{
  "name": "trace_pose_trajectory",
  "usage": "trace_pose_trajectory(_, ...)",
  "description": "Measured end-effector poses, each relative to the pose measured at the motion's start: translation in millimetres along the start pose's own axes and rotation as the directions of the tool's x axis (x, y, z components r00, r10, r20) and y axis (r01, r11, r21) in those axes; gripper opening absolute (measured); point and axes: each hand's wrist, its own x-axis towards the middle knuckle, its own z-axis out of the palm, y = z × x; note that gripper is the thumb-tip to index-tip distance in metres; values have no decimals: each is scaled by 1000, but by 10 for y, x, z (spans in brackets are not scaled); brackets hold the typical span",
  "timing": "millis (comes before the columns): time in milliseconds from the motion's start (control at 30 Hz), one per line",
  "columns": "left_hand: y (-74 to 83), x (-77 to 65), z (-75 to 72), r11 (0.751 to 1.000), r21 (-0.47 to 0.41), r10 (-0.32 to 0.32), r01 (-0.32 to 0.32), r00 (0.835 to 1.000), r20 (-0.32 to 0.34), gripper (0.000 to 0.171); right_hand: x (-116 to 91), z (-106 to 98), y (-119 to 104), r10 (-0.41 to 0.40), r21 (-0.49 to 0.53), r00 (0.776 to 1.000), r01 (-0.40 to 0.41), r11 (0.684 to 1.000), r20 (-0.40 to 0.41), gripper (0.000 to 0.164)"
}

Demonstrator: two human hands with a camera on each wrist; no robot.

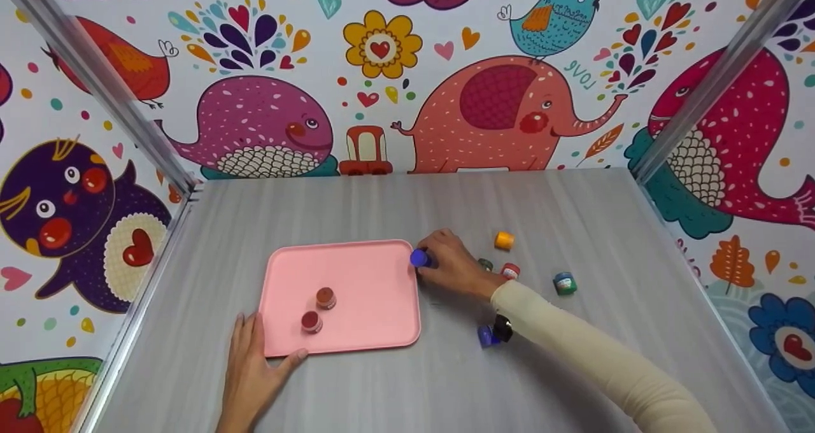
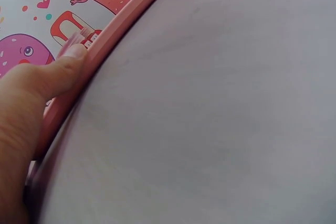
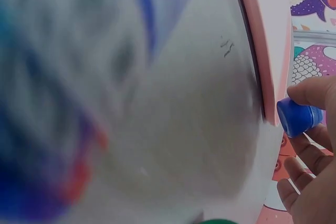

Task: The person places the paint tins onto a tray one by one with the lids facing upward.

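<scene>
In the head view my right hand [image 1: 449,261] pinches a small blue paint jar [image 1: 420,258] between thumb and fingers, at the right rim of the pink tray [image 1: 356,255]. The right wrist view shows the same blue jar [image 3: 296,116] lying sideways in the fingertips, close by the tray's corner. My left hand [image 1: 251,363] rests at the tray's front left corner, fingers extended along the left side and thumb [image 2: 68,69] on the front rim. On the tray stand a brown jar [image 1: 326,298] and a dark red jar [image 1: 311,322].
Right of the tray, on the grey table [image 1: 356,388], are an orange jar [image 1: 503,241], a red jar [image 1: 510,271], a dark green jar [image 1: 485,265] partly hidden by the right hand, a green jar [image 1: 564,283] and a purple-blue jar [image 1: 488,336]. Patterned panels surround the table.
</scene>
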Motion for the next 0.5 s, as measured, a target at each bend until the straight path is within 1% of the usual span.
trace_pose_trajectory(133,7,-4,7,1000,6,2,-2,1000,-3,135,19,26,-26,8,10,1000,-8,1000,4,37)
trace_pose_trajectory(233,9,-9,10,1000,5,6,-6,1000,-14,135,40,47,-36,-13,4,1000,13,1000,-3,36)
trace_pose_trajectory(333,9,-14,9,1000,3,9,-9,1000,-20,133,53,54,-65,-18,28,1000,18,999,6,35)
trace_pose_trajectory(400,13,-15,6,1000,5,5,-5,1000,-17,133,60,55,-88,-4,60,1000,3,998,19,36)
trace_pose_trajectory(500,27,-8,1,1000,11,-15,15,1000,6,135,67,62,-117,28,100,999,-31,995,35,38)
